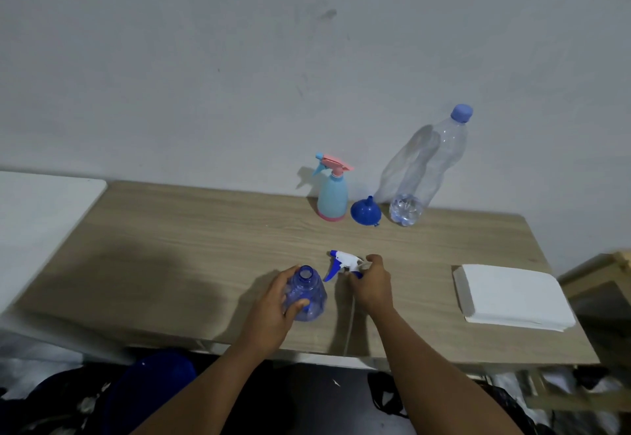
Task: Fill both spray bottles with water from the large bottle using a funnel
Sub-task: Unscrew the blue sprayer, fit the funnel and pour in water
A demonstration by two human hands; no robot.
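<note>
A clear blue spray bottle (309,293) stands uncapped near the table's front, and my left hand (273,311) is wrapped around its left side. Just to its right, my right hand (370,284) grips the white and blue trigger head (341,263), which is off the bottle; its thin dip tube trails toward the front edge. At the back stands a light blue spray bottle (332,195) with a pink trigger head on it. Beside it a blue funnel (366,211) lies mouth down, and a large clear bottle (426,168) with a blue cap holds a little water.
The wooden table (170,246) stands against a grey wall. A stack of white paper towels (512,293) lies at the right front. A white surface (41,209) adjoins the table on the left, and a wooden piece of furniture (607,277) stands to the right.
</note>
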